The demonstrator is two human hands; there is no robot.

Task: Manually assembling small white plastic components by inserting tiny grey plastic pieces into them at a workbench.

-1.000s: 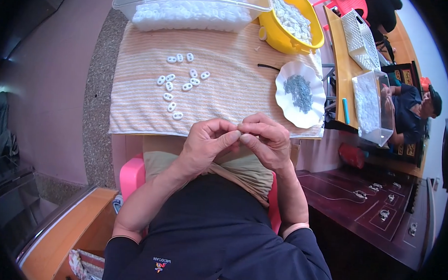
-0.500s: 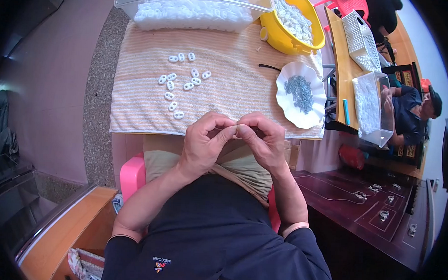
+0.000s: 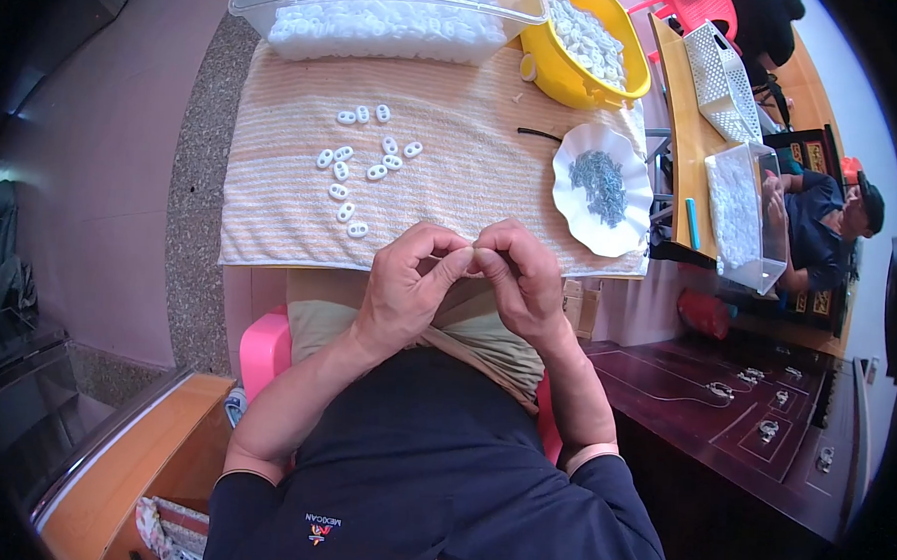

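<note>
My left hand and my right hand meet fingertip to fingertip at the near edge of a striped towel. Both are closed in a pinch, thumbs against forefingers. Whatever sits between the fingertips is hidden or too small to make out. Ahead and to the left, several small white oval plastic pieces with two dark holes each lie loose on the towel. To the right of my hands, a white scalloped plate holds a heap of small grey metal-looking pieces.
A clear bin of white pieces stands at the far edge, beside a yellow basin of similar parts. A short black strip lies near the plate. Another person sits at a side table by a clear box.
My right hand has turned slightly, its fingers rising and its wrist shifting a little left. My left hand stays almost still. The pieces on the towel have not moved.
</note>
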